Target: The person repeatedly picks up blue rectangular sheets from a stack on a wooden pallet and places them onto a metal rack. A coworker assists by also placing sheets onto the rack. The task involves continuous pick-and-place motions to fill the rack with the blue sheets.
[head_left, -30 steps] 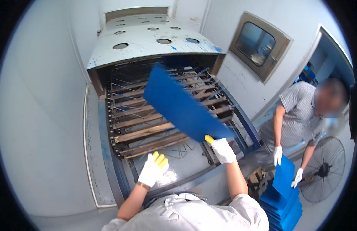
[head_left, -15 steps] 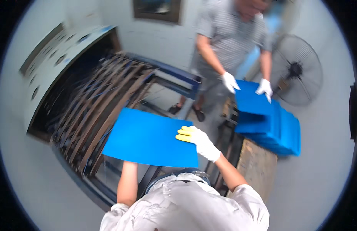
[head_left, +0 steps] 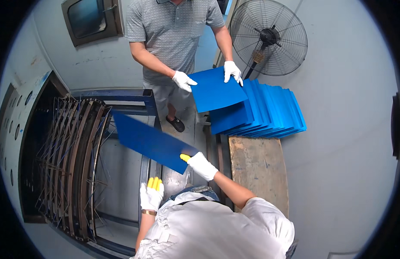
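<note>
A blue flat sheet (head_left: 150,140) hangs tilted before me, its far left corner close to the rack. My right hand (head_left: 202,167), in a white glove with yellow fingertips, grips the sheet at its near right edge. Lower down, near my waist, my left hand (head_left: 152,196) wears a matching glove and holds nothing, its fingers stretched out. Across from me, a person in a grey shirt holds another blue sheet (head_left: 217,90) with two white-gloved hands (head_left: 232,72). That sheet is over the near end of a row of stacked blue sheets (head_left: 273,110).
The stack stands on a worn wooden bench (head_left: 258,168) at the right. A rack of curved brown bars with thin wires (head_left: 74,172) fills the left, inside a dark blue metal frame (head_left: 122,96). A large standing fan (head_left: 269,36) is behind the stack.
My left hand has come out from under my sheet and let go. The sheet has tipped from nearly flat to steeply slanted, held by my right hand. The view has swung right.
</note>
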The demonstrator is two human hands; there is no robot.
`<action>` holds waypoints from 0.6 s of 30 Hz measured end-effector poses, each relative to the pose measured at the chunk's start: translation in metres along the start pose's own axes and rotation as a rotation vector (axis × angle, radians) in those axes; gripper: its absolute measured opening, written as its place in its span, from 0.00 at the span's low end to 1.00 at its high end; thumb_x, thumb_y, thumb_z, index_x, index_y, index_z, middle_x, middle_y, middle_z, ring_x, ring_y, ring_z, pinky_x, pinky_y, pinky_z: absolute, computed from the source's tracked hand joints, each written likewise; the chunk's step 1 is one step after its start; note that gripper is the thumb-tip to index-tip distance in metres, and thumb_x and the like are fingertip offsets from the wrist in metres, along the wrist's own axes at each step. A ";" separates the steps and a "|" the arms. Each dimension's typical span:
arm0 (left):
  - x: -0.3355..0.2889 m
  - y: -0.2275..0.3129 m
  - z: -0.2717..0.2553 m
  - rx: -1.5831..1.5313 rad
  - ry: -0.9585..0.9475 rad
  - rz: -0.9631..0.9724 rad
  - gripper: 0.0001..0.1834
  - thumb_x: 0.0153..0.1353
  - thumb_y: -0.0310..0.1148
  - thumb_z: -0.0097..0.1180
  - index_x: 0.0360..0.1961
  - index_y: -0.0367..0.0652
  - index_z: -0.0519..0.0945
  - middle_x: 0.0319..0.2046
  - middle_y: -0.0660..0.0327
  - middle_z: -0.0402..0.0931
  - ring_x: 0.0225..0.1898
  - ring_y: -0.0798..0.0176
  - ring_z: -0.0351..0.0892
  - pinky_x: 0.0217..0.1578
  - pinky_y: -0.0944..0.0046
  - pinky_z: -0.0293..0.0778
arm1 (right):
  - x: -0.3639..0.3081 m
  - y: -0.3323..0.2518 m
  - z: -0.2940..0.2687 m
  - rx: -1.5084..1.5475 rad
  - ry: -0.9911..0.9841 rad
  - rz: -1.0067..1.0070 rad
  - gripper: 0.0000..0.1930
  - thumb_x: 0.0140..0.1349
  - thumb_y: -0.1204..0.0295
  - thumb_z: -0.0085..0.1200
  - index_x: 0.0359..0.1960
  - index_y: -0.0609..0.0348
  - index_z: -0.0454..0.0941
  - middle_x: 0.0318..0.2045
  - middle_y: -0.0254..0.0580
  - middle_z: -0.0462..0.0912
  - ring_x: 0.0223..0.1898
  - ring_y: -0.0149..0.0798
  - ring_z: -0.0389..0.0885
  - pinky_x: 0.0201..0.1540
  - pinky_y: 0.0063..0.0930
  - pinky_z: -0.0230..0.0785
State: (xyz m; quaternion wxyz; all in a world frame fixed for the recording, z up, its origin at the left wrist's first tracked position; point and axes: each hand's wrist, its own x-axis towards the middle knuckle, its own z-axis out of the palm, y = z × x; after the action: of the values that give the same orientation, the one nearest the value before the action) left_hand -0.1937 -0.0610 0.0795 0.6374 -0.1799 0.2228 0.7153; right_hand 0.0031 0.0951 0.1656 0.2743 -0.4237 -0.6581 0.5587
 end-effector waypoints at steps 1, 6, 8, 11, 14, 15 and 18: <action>0.002 -0.006 -0.012 0.003 0.055 -0.031 0.24 0.56 0.48 0.44 0.45 0.38 0.66 0.46 0.53 0.66 0.48 0.53 0.66 0.45 0.52 0.66 | 0.005 0.018 -0.003 0.035 0.041 0.033 0.12 0.52 0.72 0.48 0.36 0.66 0.73 0.27 0.38 0.75 0.28 0.25 0.66 0.31 0.20 0.62; 0.006 -0.004 -0.027 -0.011 0.047 0.069 0.22 0.54 0.44 0.49 0.44 0.39 0.67 0.45 0.54 0.67 0.48 0.54 0.66 0.46 0.55 0.67 | 0.009 0.011 -0.011 0.240 0.264 0.070 0.11 0.51 0.75 0.45 0.35 0.65 0.73 0.25 0.31 0.72 0.26 0.23 0.65 0.27 0.19 0.59; 0.002 -0.006 -0.028 -0.023 0.080 0.043 0.21 0.54 0.43 0.49 0.43 0.40 0.67 0.45 0.54 0.67 0.47 0.55 0.66 0.45 0.55 0.67 | 0.012 0.015 -0.013 0.265 0.309 0.106 0.10 0.51 0.75 0.45 0.35 0.65 0.74 0.23 0.31 0.72 0.24 0.23 0.64 0.26 0.19 0.59; -0.001 -0.009 -0.030 0.004 0.146 0.023 0.19 0.55 0.42 0.48 0.43 0.40 0.68 0.44 0.55 0.68 0.46 0.55 0.67 0.44 0.56 0.68 | 0.011 0.023 -0.015 0.194 0.340 0.069 0.07 0.54 0.71 0.50 0.32 0.62 0.72 0.19 0.28 0.69 0.20 0.22 0.60 0.21 0.20 0.56; -0.001 -0.007 -0.027 -0.032 0.147 0.012 0.19 0.55 0.42 0.47 0.44 0.40 0.68 0.44 0.55 0.69 0.46 0.55 0.67 0.44 0.56 0.68 | 0.007 0.027 -0.016 0.156 0.398 0.124 0.08 0.54 0.71 0.50 0.32 0.62 0.73 0.17 0.29 0.68 0.18 0.23 0.60 0.21 0.21 0.56; 0.000 -0.008 -0.028 -0.028 0.156 0.009 0.19 0.55 0.41 0.47 0.44 0.40 0.68 0.44 0.55 0.69 0.46 0.54 0.67 0.44 0.56 0.68 | 0.006 0.029 -0.017 0.138 0.409 0.122 0.08 0.54 0.71 0.50 0.33 0.62 0.73 0.17 0.29 0.69 0.18 0.23 0.60 0.21 0.21 0.56; 0.003 -0.009 -0.030 -0.015 0.169 0.003 0.19 0.55 0.41 0.47 0.43 0.39 0.68 0.44 0.54 0.69 0.46 0.54 0.67 0.44 0.55 0.68 | 0.007 0.043 -0.019 0.082 0.448 0.106 0.08 0.54 0.71 0.50 0.34 0.61 0.73 0.17 0.31 0.70 0.18 0.23 0.62 0.21 0.22 0.57</action>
State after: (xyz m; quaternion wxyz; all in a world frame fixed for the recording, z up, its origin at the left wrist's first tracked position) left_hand -0.1860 -0.0745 0.0519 0.6139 -0.2442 0.2708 0.7001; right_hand 0.0269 0.1112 0.1272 0.4007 -0.5598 -0.5343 0.4905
